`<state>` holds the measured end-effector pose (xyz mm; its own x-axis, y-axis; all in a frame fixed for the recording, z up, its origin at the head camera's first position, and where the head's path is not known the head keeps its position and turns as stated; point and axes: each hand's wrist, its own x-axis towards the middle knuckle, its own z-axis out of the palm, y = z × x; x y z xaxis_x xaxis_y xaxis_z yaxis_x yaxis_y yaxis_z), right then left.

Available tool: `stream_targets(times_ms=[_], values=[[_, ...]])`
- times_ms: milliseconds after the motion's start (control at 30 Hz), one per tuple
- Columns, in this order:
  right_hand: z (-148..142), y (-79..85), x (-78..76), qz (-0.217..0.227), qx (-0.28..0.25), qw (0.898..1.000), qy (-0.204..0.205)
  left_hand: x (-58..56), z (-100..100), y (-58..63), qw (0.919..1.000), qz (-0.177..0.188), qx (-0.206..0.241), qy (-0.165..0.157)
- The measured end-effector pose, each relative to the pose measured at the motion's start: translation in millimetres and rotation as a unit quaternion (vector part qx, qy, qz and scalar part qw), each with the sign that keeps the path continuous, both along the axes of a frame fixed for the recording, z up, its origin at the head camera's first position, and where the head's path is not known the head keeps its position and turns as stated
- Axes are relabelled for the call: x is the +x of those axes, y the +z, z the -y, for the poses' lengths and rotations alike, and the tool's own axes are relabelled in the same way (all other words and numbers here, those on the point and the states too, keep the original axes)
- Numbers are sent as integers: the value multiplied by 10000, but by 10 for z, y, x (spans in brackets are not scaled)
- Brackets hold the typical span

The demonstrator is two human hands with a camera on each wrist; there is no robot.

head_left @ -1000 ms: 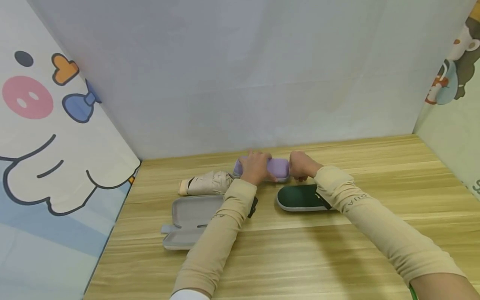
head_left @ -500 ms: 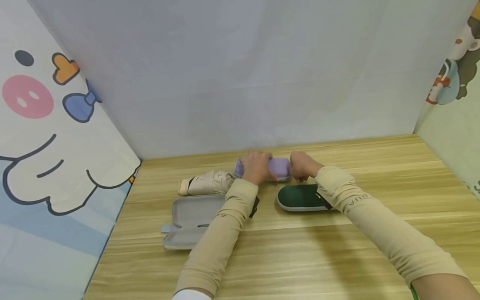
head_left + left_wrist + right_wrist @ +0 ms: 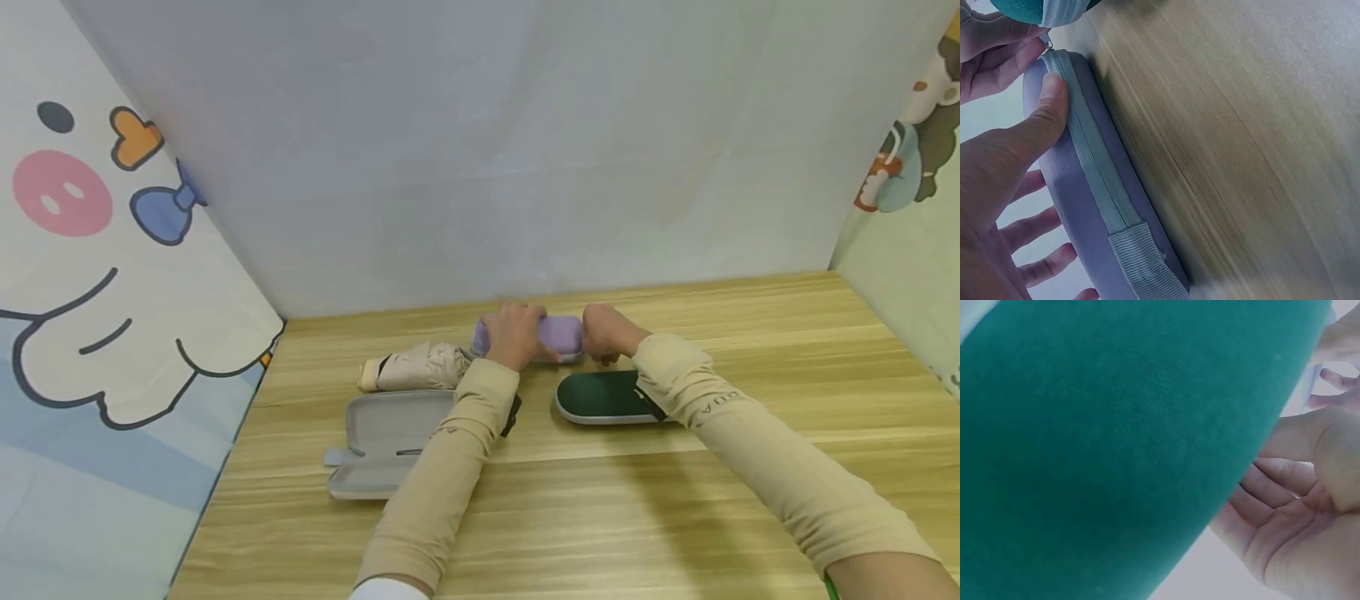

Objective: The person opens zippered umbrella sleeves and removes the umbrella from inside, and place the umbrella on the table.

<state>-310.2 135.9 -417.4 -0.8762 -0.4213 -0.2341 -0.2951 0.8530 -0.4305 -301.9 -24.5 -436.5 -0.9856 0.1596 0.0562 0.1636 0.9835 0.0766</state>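
Note:
At the back of the table lies a lavender zip case (image 3: 562, 333), its grey zipper band (image 3: 1094, 150) facing the left wrist camera. My left hand (image 3: 517, 333) grips the case from above, thumb along its zipper side and fingers spread over the opposite side. At the right end, my right hand (image 3: 609, 332) pinches the small zipper pull (image 3: 1046, 42) with curled fingers. The teeth visible along the band are together. A dark green case (image 3: 603, 396) with a pale rim lies under my right forearm and hides much of the right wrist view.
A folded beige umbrella (image 3: 420, 367) lies left of the lavender case. In front of it sits an open grey hard case (image 3: 397, 421), partly covered by my left sleeve. A pale cloth wall (image 3: 525, 167) stands behind the table.

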Motion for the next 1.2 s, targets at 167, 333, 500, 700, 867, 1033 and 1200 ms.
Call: stream_targets(times_ms=[167,333,500,700,867,1033,1200], values=[[-12,7,25,-40,-12,10000,11,9,-20,-9,10000,-21,-36,10],[-13,-2,22,21,10,10000,-94,3,-42,-20,10000,-15,-21,24],[-9,3,20,12,28,10000,-87,2,-56,-23,9999,-91,46,15],[2,20,23,22,122,9998,-163,2,-64,-17,9998,-181,42,10],[8,46,38,45,136,9996,-261,1,-79,-5,9998,-207,14,45],[20,75,57,149,118,9990,-413,2,-93,-2,9996,-270,49,50],[38,89,69,214,13,9985,-505,-2,-108,-9,9994,-311,104,75]])
